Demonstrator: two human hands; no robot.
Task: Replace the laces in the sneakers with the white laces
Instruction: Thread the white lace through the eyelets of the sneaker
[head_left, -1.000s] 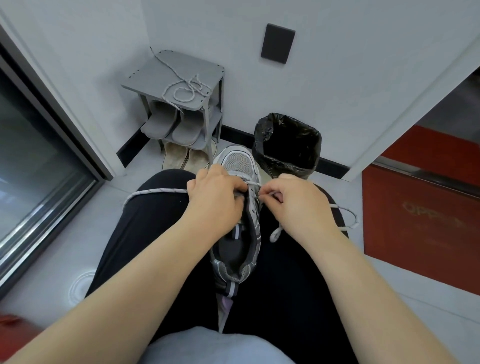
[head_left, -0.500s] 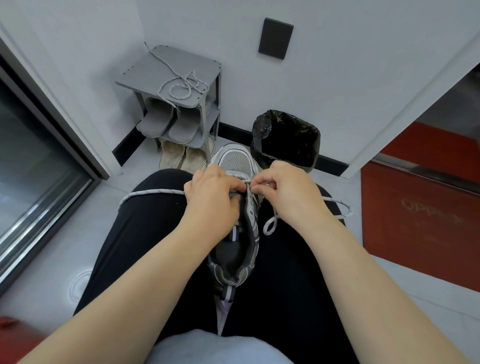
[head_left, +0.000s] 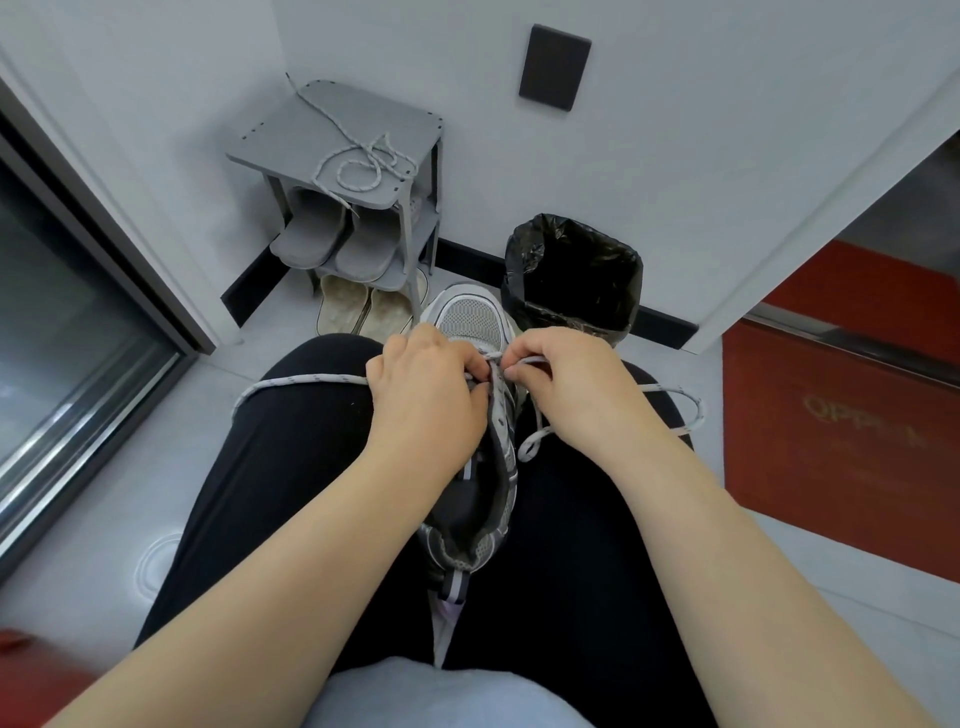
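Head view only. Sneaker (head_left: 470, 519) sits wedged between the person's thighs, long axis running straight away from the body: heel toward the lap, toe out toward the black-bagged bin (head_left: 571, 270). Left hand (head_left: 426, 395) is draped over the throat of the sneaker, fingers curled down onto the upper and gripping it. Cannot tell whether it also traps a strand. Right hand (head_left: 571, 384) has its fingers together in a pinch on the lace (head_left: 306, 382) just beside the eyelets at the toe end.

Key relation: the lace crossing lies right between the two sets of fingertips, at the far end of the eyelet rows, and the right hand is the nearer one to the working strand. One strand runs out from under the left hand across the left thigh, and the other trails over the right thigh. A small loop hangs against the right side of the sneaker.

Judgement: lacing is at the first eyelets and most rows look unthreaded, so the next pull likely goes sideways, across the long axis.

Shoe rack (head_left: 291, 130) stands well apart at the wall, with a second lace (head_left: 363, 161) coiled on top and grey slippers (head_left: 332, 239) below.
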